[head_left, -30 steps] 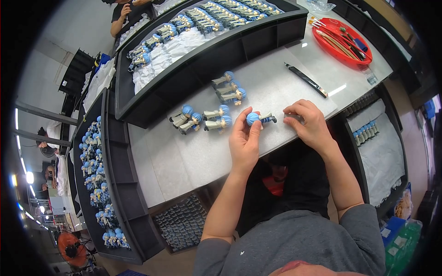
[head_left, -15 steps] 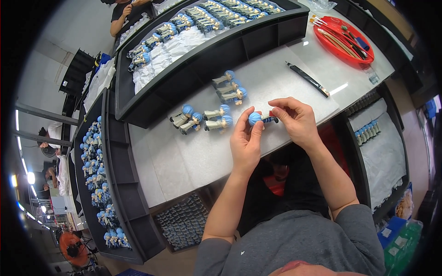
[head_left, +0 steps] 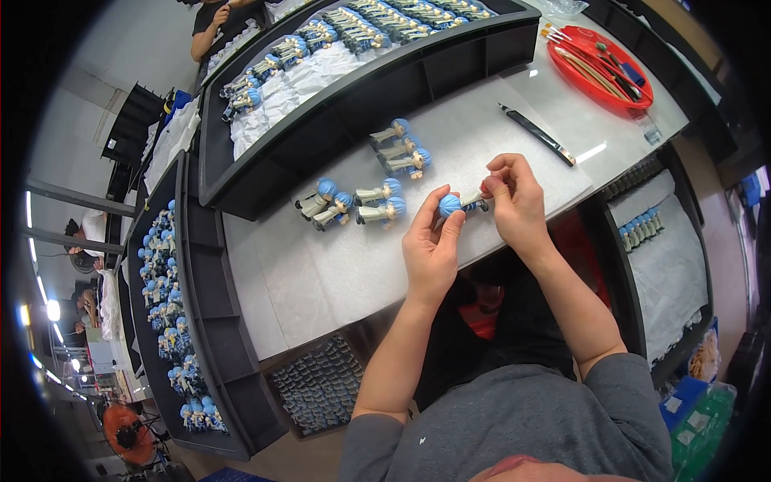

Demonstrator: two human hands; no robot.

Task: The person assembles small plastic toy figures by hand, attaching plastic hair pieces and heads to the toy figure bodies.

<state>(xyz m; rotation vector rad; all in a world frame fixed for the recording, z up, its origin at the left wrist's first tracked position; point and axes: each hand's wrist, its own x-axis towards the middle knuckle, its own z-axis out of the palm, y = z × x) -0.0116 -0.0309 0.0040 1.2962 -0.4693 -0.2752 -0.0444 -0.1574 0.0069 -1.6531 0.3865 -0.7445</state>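
Between the thumb and fingers of my left hand (head_left: 427, 253) lies a small figurine (head_left: 450, 206) with blue hair, its head toward that hand and its legs pointing right. My right hand (head_left: 520, 205) is closed in a pinch on a small red piece (head_left: 487, 185), just above the figurine's lower body. Whether the red piece touches the figurine is hard to make out. To the left, more blue-haired figurines (head_left: 382, 201) in pale clothing lie on the white sheet (head_left: 297, 273), in two pairs and a group of three.
A black tray (head_left: 361, 100) of lined-up figurines spans the back. Another black tray (head_left: 221, 321) stands at left. A slim black pointed tool (head_left: 536, 135) lies at right, near a red dish (head_left: 590, 80) of brushes. A lower tray (head_left: 666, 273) sits beyond my right arm.
My right hand has moved slightly up and away, lifting the red piece from beside the figurine's body. My left hand has shifted barely to the right and still holds the figurine.
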